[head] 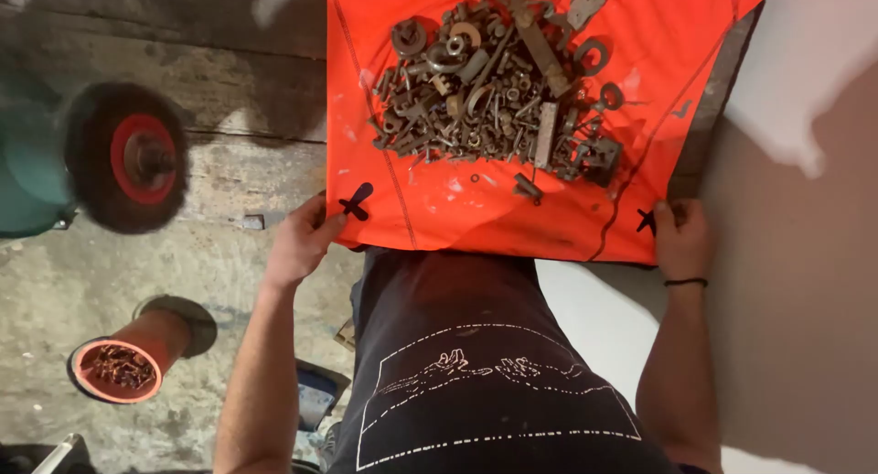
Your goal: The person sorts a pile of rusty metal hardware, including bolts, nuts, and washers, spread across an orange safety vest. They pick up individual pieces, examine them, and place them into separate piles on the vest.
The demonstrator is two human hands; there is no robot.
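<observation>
The head view looks straight down on a person in a dark printed shirt [476, 382] standing at the near edge of an orange cloth [439, 199] spread flat. The left hand [300, 241] grips the cloth's near left corner, fingers closed on the fabric just below a small dark loop tab [356, 200] sewn at that corner. The right hand [683, 239] grips the near right corner in the same manner, grip closed on the fabric beside a second dark tab [647, 220]; a thin black band [686, 282] sits on that wrist. A heap of rusty metal parts [498, 85] lies on the cloth's far half, well apart from both hands: nuts, bolts, rings, hooks and flat bars piled together, with a few loose pieces [528, 187] strayed toward the near edge. Whether the cloth rests on a table or another support cannot be told; a dark strip [713, 108] shows along its right edge. To the left, a round wire brush wheel [128, 156] with a red hub is mounted on a green machine [32, 163] over worn wooden boards [229, 90]. Lower left, on the concrete floor [55, 291], stands an orange bucket [128, 360] holding more small rusty parts. A pale surface [805, 282] fills the right side.
</observation>
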